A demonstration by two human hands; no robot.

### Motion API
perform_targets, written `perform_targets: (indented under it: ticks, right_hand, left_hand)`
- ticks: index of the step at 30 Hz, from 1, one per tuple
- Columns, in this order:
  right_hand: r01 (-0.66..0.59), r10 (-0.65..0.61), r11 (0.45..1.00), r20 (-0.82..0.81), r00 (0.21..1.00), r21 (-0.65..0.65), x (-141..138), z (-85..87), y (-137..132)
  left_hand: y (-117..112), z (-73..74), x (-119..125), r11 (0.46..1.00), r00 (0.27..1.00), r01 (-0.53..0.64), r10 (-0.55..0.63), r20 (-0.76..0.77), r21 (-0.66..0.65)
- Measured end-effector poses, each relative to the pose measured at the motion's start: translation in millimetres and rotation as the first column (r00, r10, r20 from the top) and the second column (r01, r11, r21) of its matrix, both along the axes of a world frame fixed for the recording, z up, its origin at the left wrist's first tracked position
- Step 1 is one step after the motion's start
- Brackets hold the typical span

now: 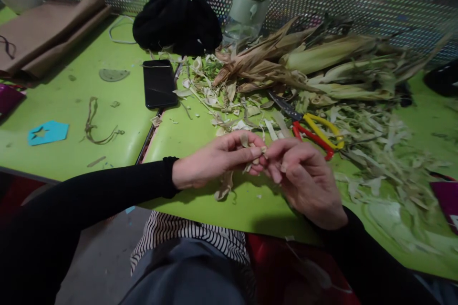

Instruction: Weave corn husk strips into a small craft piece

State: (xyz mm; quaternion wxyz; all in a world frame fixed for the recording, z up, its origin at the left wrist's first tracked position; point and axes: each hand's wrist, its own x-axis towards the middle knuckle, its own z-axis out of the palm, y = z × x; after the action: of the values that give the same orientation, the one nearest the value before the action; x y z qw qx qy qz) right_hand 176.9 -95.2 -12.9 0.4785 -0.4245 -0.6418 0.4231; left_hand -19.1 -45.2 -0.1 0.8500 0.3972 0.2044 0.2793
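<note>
My left hand (pixel 218 159) and my right hand (pixel 304 178) meet over the near edge of the green table (pixel 200 200). Both pinch a small pale strip of corn husk (pixel 252 152) between fingertips and thumbs. A loose end of husk (pixel 225 188) hangs below my left hand onto the table. Both sleeves are black.
Red-and-yellow scissors (pixel 317 133) lie just beyond my hands. A heap of corn husks and ears (pixel 322 62) fills the back right, with scraps (pixel 386 152) spread around. A black phone (pixel 159 83), black cloth (pixel 177 21), blue star cutout (pixel 48 132) and rolled brown paper (pixel 50 28) lie left.
</note>
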Motion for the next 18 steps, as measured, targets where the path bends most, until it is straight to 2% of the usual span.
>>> perform_targets:
  ticks: [1, 3, 6, 9, 12, 14, 15, 17, 18]
  right_hand:
    - [-0.059, 0.055, 0.997, -0.089, 0.995, -0.042, -1.7, 0.8, -0.8]
    - [-0.101, 0.074, 0.988, -0.213, 0.974, -0.117, -6.2, 3.0, -1.5]
    - [-0.048, 0.005, 0.982, -0.225, 0.974, -0.183, -12.2, 4.8, -1.8]
    - [-0.027, -0.016, 0.979, -0.207, 0.978, -0.203, -15.7, 1.9, -4.1]
    - [-0.028, 0.007, 0.979, -0.104, 0.995, -0.203, -17.6, -2.2, -8.0]
    - [-0.04, 0.05, 0.99, 0.071, 0.996, -0.137, -18.1, -2.1, -9.0]
    - [-0.043, 0.054, 0.997, 0.172, 0.984, -0.065, -17.8, -1.0, -8.4]
    - [-0.009, -0.036, 0.991, 0.342, 0.939, 0.131, -16.2, 2.0, -5.2]
    - [0.039, -0.126, 0.974, 0.387, 0.914, 0.224, -14.8, 3.3, -2.6]
  left_hand:
    - [-1.0, -1.4, 0.9, 1.0, 1.0, 0.018, -0.018, 0.002, -0.023]
    - [-2.8, -3.3, 2.3, 0.999, 1.0, 0.008, -0.008, 0.01, -0.035]
    - [-3.5, -3.8, 2.6, 0.995, 0.996, -0.094, 0.093, 0.009, 0.029]
    - [-0.9, -3.3, 1.3, 0.977, 0.986, -0.135, 0.149, -0.076, 0.164]
    - [4.2, -4.2, -0.5, 0.922, 0.952, -0.07, 0.175, -0.249, 0.38]
    - [7.3, -5.7, -1.9, 0.845, 0.904, 0.041, 0.197, -0.381, 0.534]
    - [8.3, -6.5, -2.6, 0.8, 0.875, 0.113, 0.201, -0.44, 0.59]
    - [8.3, -7.6, -4.3, 0.73, 0.829, 0.241, 0.188, -0.527, 0.64]
    - [7.5, -7.7, -5.1, 0.718, 0.82, 0.279, 0.167, -0.547, 0.638]
